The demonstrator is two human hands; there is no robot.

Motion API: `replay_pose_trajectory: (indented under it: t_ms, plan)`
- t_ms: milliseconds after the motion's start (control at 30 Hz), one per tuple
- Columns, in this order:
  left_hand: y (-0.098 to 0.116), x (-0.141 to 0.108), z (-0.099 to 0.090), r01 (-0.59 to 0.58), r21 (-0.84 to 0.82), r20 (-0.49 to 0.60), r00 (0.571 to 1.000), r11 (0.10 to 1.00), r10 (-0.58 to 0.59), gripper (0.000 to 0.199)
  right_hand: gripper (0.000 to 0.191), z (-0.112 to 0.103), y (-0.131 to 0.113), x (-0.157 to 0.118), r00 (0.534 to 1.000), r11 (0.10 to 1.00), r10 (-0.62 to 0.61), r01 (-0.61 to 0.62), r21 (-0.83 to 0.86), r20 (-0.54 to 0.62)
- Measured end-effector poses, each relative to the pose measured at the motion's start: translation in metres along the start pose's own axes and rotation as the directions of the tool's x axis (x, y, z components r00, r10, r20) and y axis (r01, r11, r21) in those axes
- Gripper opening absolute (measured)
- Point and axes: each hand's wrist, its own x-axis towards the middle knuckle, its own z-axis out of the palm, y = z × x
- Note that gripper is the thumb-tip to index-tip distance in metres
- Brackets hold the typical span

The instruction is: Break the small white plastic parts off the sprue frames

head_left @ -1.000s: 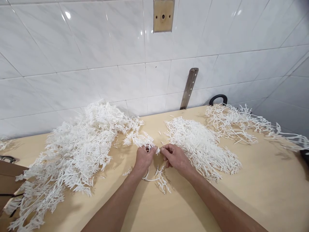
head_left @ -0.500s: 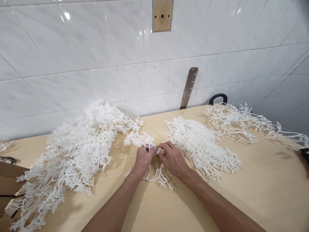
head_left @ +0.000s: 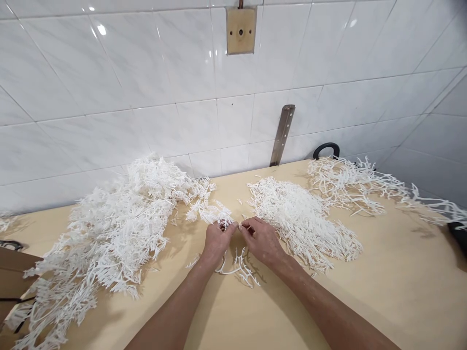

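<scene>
My left hand (head_left: 218, 239) is closed on a white branched plastic piece (head_left: 223, 217), whose sprigs show past the fingers. Close beside it, my right hand (head_left: 261, 239) is pinched, its fingertips meeting the left ones; what they grip is too small to make out. Just below the hands, white bare branches (head_left: 239, 269) lie on the wooden table (head_left: 292, 316). A large tangled heap of white sprigs (head_left: 127, 223) is at the left. To the right of my hands lies a denser pile of small white pieces (head_left: 302, 218).
Bare white branched stems (head_left: 350, 184) spread along the back right, by a black curved handle (head_left: 326, 148). A metal strip (head_left: 282, 135) leans on the tiled wall. A brown box (head_left: 16, 277) stands at the left edge, and a dark object (head_left: 458, 234) at the right edge.
My right fingers have closed into a tighter pinch at the left fingertips. My left hand stays nearly in place. The view has shifted slightly.
</scene>
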Motion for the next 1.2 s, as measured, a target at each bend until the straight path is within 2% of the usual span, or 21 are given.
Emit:
replay_pose_trajectory:
  t_ms: [133,267,367,433,567,733,900,1067,1200]
  plan:
    - [-0.002,0.001,0.0,-0.027,0.062,-0.01,1.0,0.998,0.028,0.032,0.021,-0.004,-0.004,0.001,0.983,0.985,0.161,-0.165,0.04,0.086]
    - [-0.001,0.001,0.0,-0.026,0.156,-0.017,0.999,0.987,0.029,0.028,0.025,-0.01,-0.009,0.004,0.889,0.888,0.368,-0.423,0.178,0.274]
    - [0.001,0.0,0.0,-0.018,0.193,-0.017,1.0,0.981,0.021,0.027,0.022,-0.012,-0.01,0.006,0.845,0.847,0.432,-0.5,0.18,0.314]
    - [0.002,0.0,0.0,-0.017,0.202,-0.014,1.0,0.979,0.02,0.027,0.02,-0.011,-0.009,0.006,0.856,0.862,0.436,-0.486,0.144,0.279]
    - [0.001,0.0,0.001,-0.009,0.229,-0.012,1.0,0.973,0.012,0.027,0.018,-0.006,-0.005,0.004,0.905,0.916,0.373,-0.394,0.075,0.205]
    - [-0.001,0.001,0.0,-0.043,0.251,0.008,0.999,0.967,0.043,0.023,0.018,-0.002,-0.002,0.001,0.938,0.941,0.324,-0.333,0.061,0.122]
    - [0.003,-0.001,-0.001,-0.068,0.249,0.018,0.998,0.966,0.066,0.02,0.019,0.0,-0.002,0.0,0.983,0.981,0.181,-0.182,0.061,0.022]
    - [0.001,-0.001,-0.001,-0.068,0.266,0.028,0.998,0.962,0.062,0.023,0.016,0.002,-0.001,-0.002,0.992,0.992,0.125,-0.126,0.01,0.009]
    - [-0.005,-0.003,0.001,-0.124,0.249,0.041,0.992,0.961,0.117,0.025,0.016,0.0,-0.002,0.0,0.99,0.991,0.136,-0.135,-0.017,0.035]
